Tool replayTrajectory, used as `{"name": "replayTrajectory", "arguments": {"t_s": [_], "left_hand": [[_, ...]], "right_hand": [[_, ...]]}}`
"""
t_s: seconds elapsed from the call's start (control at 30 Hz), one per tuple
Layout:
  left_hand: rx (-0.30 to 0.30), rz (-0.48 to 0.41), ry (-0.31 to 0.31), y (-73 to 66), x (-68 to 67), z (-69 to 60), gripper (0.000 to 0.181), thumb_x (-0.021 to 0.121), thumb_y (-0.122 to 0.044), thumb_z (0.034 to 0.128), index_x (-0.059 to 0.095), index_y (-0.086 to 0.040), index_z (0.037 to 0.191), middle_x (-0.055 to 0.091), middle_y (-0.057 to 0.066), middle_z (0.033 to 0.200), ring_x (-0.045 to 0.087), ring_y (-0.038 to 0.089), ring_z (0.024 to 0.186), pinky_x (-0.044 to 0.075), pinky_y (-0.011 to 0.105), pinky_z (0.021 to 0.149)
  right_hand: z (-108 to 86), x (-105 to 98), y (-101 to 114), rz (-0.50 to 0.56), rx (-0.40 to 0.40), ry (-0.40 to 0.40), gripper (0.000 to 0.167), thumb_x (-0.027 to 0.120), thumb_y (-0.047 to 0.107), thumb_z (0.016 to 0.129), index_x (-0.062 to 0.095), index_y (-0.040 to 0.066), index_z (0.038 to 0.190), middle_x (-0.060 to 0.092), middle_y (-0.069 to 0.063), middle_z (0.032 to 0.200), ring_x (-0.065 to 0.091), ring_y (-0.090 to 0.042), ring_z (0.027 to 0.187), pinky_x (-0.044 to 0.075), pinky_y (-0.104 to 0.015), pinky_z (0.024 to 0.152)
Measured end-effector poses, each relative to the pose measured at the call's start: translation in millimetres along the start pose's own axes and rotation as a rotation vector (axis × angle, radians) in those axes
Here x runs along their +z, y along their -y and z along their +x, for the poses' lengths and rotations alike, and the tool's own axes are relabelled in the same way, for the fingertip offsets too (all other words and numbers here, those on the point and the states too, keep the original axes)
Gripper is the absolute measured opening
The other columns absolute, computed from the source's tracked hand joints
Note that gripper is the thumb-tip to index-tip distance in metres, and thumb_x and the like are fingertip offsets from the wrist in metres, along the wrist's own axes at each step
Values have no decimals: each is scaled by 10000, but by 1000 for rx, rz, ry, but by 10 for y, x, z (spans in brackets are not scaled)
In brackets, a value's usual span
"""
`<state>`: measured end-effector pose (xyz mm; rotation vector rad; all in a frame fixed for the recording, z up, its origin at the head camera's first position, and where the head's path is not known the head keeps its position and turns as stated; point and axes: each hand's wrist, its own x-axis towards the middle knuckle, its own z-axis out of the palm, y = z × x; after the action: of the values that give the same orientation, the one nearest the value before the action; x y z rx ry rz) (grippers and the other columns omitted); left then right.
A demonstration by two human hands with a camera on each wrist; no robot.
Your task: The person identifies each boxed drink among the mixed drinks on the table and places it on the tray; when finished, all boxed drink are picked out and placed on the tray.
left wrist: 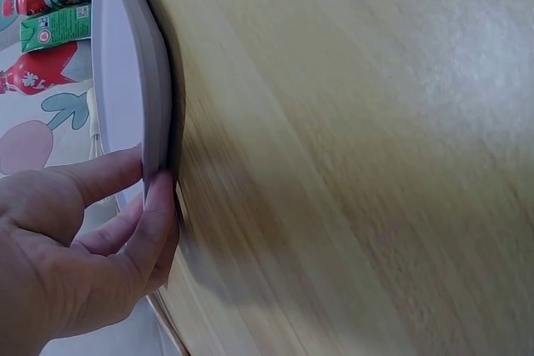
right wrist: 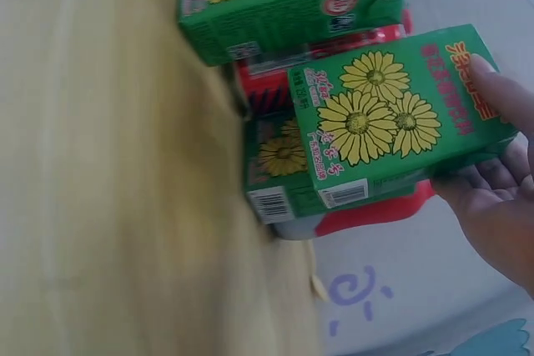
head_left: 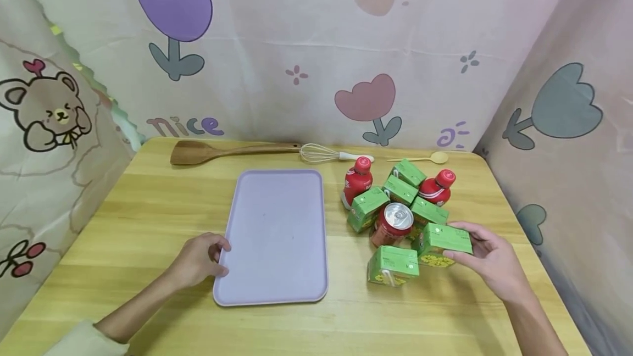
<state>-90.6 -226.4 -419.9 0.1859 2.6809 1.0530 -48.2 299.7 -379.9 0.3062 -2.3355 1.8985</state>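
A pale purple tray (head_left: 277,235) lies on the table left of the drinks. My left hand (head_left: 199,257) pinches its left rim, thumb above and fingers at the outer edge, as the left wrist view shows. My right hand (head_left: 494,260) grips a green juice box (right wrist: 375,114) with yellow flowers at its right end, thumb on one side and fingers on the other. In the right wrist view this box appears raised off the table. Close by stand another green juice box (head_left: 393,265), a red soda can (head_left: 390,227) and several more green boxes (head_left: 368,207).
Two red bottles (head_left: 357,180) stand at the back of the drink group. Along the table's far edge lie a wooden spatula (head_left: 198,153), a whisk (head_left: 321,153) and a small wooden spoon (head_left: 435,158). Printed cloth (head_left: 267,87) hangs behind and on both sides.
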Motion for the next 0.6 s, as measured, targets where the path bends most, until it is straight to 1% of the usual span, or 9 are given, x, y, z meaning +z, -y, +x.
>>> {"name": "replayTrajectory", "arguments": {"t_s": [0.13, 0.23, 0.4, 0.6], "left_hand": [[2, 10, 7, -1, -8, 3, 398, 815, 20, 614, 628, -8, 964, 545, 58, 813, 491, 158, 730, 433, 199, 557], [9, 14, 6, 8, -14, 2, 394, 811, 18, 621, 629, -12, 970, 546, 56, 821, 489, 155, 736, 434, 197, 563], [16, 12, 19, 5, -19, 19, 389, 804, 17, 633, 628, -9, 979, 543, 61, 832, 489, 154, 742, 440, 199, 568], [8, 17, 12, 13, -19, -1, 391, 809, 19, 625, 629, -11, 971, 543, 61, 822, 490, 165, 739, 428, 201, 568]], "right_hand": [[32, -22, 92, -35, 5, 2, 478, 692, -154, 737, 542, -85, 1185, 660, 50, 1027, 640, -29, 869, 514, -135, 743], [77, -33, 164, -36, -11, 13, 479, 692, -158, 735, 545, -85, 1185, 660, 40, 1020, 644, -35, 856, 520, -142, 727], [153, -50, 310, 1, -70, 17, 494, 668, -206, 721, 532, -107, 1186, 657, 20, 1026, 652, -38, 848, 523, -142, 714], [237, 6, 518, 33, -106, -3, 488, 659, -227, 714, 530, -130, 1174, 659, 0, 1033, 652, -44, 850, 524, -140, 710]]}}
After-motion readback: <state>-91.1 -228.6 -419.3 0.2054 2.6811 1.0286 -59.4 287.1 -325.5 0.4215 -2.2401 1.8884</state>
